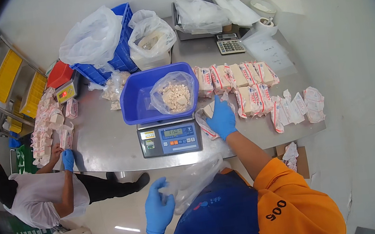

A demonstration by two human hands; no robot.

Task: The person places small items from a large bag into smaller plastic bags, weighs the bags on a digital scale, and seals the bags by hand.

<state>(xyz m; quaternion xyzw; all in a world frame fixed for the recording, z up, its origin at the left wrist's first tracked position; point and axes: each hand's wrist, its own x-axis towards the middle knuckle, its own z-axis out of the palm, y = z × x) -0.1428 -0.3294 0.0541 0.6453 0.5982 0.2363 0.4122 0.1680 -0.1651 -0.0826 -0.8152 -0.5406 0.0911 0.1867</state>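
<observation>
My left hand [158, 210], in a blue glove, is curled at the edge of a clear plastic bag [193, 184] in front of my apron. On the steel table my gloved right hand [222, 119] grips a pale block [209, 110] lying in its opened wrapper [206, 126]. Left of that hand, a blue tub [133, 115] rests on a digital scale [169, 139]. Inside the tub, a clear bag [157, 84] holds pale crumbled pieces [176, 97]. Several wrapped and partly unwrapped blocks [255, 99] stand in rows to the right.
Torn wrappers [292, 109] lie at the table's right end. Behind are a blue crate [121, 57], a white bag-lined container [154, 58] and a calculator [230, 45]. A co-worker [50, 197] handles a wrapped block at far left, beside a pile of wrapped blocks [47, 122].
</observation>
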